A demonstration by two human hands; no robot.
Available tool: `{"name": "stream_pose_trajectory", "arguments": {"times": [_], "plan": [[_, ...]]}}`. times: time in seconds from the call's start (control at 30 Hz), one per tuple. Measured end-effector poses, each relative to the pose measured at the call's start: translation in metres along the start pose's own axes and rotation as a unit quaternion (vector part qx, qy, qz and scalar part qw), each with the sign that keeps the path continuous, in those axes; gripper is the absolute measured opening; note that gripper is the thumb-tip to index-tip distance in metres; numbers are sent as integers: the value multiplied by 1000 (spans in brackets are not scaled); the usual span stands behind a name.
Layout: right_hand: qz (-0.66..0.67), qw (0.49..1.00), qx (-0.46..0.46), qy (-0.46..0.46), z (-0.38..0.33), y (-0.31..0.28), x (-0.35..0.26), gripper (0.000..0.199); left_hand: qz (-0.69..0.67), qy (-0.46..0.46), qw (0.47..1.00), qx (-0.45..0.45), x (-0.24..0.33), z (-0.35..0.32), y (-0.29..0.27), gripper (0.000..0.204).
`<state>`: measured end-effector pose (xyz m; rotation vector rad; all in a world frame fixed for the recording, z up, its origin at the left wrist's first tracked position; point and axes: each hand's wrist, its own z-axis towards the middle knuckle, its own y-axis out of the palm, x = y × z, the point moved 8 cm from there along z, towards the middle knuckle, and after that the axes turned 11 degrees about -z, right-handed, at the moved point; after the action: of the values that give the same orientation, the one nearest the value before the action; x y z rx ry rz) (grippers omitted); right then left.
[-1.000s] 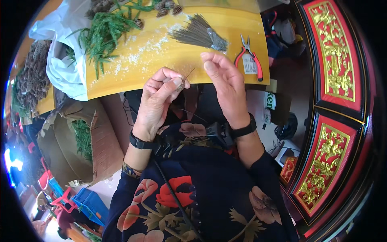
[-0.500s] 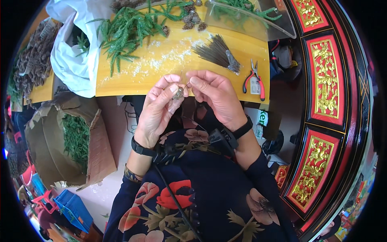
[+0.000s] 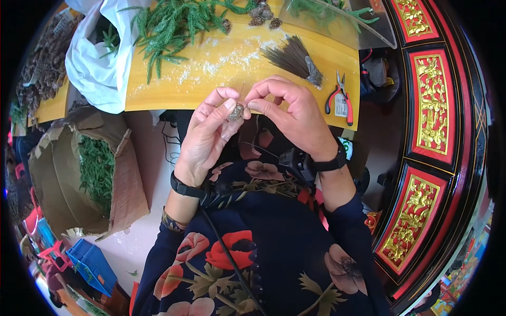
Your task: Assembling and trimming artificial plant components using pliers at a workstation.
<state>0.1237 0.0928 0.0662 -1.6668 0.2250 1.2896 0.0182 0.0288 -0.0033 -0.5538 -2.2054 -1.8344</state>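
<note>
Between the thumb and fingers of my left hand is a small brownish pine cone, held just past the table's near edge. A thin wire sticks up beside it. My right hand is closed in a pinch right next to the cone, its thumb and forefinger on what looks like the wire; the fingertips partly hide it. Beyond my right hand lies a tied bundle of thin dark wires. To its right, red-and-black handled pliers rest on the yellow table.
Green artificial pine sprigs and loose pine cones lie at the back, beside a clear plastic bin. A white bag is at left. Below it stands a cardboard box of greenery. Carved red-and-gold panels line the right.
My right hand has turned, with its wrist swung outward to the right, still pinching beside the cone. My left hand keeps its hold. The whole view has shifted slightly.
</note>
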Motion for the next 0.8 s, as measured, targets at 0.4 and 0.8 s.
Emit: {"name": "stream_pose_trajectory", "arguments": {"times": [0.4,0.8], "plan": [[-12,999,47,-14,-8,0,-2,6,62,23,998,2,-1,-2,7,14],[213,972,-52,89,0,17,16,13,111,14,994,8,0,-4,7,11]]}}
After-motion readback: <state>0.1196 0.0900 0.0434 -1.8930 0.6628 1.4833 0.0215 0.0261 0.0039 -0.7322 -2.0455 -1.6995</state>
